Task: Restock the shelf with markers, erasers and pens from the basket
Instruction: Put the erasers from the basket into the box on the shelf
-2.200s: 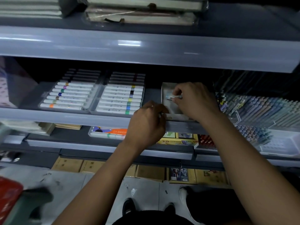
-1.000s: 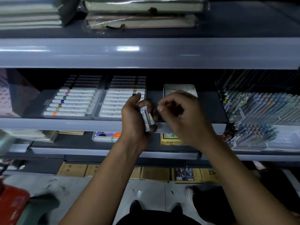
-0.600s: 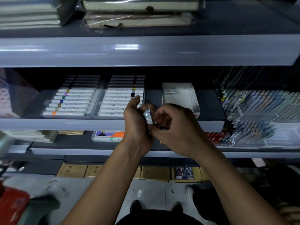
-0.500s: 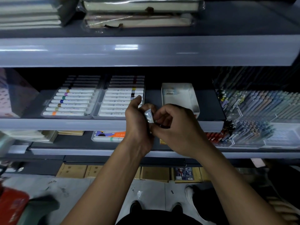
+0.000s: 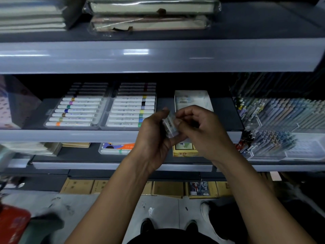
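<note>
Grey metal shelving [image 5: 158, 57] in tiers, dimly lit, a ceiling light glare on the upper lip. Grey concrete floor [image 5: 163, 210], scuffed. Brown cardboard boxes [image 5: 167, 188] line the base.

I see two marker trays [image 5: 75, 111] side by side on the middle shelf [image 5: 70, 135]. A small open box [image 5: 193, 100] sits to their right. The pens [image 5: 284, 117] stand further right. My left hand [image 5: 154, 138] and right hand [image 5: 202, 131] meet before the box, holding wrapped erasers [image 5: 169, 125] between them. Notebooks [image 5: 149, 14] lie on the shelf above.
</note>
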`<state>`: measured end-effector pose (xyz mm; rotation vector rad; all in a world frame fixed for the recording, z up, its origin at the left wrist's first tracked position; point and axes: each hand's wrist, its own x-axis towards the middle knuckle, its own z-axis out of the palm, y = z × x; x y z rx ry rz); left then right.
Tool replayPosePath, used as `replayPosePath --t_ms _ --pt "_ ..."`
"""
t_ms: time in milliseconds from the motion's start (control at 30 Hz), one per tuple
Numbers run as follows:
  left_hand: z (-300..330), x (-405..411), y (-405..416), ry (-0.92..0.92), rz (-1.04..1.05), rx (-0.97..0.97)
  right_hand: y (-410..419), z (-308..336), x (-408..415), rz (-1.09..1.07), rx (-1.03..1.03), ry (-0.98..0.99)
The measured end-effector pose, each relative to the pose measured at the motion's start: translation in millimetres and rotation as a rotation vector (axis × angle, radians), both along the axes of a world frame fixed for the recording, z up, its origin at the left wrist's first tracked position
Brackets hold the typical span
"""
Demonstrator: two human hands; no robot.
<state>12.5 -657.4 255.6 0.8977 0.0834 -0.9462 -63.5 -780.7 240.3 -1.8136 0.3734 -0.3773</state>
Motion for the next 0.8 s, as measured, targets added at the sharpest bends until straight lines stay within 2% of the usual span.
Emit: replayPosePath --t_ms 167,333,433,567,667,800 --pt "-3.0 1.9 -4.0 -0.171 0.024 0.082 -1.8 0.8 0.3 -0.014 0.019 -0.049" --pt "-4.7 5.5 -5.6 -0.268 0.026 0.106 -13.2 3.7 2.7 -0.047 -0.080 -0.046" --pt "-12.2 7.9 -7.6 -0.413 0.045 0.269 -30.8 8.3 3.8 -0.117 -0.210 -0.040" --pt "-21.9 10.8 -11.6 -0.553 0.035 0.342 -61.8 8.3 12.1 -0.214 -0.464 0.032" --pt "-29.3 13.1 -13.2 -0.818 0.039 0.381 -78.7 4.8 24.5 -0.211 -0.665 0.105" --pt "-42.7 17.9 -12.0 -1.289 0.019 0.587 -90.6 -0.7 40.7 -0.146 -0.931 0.220"
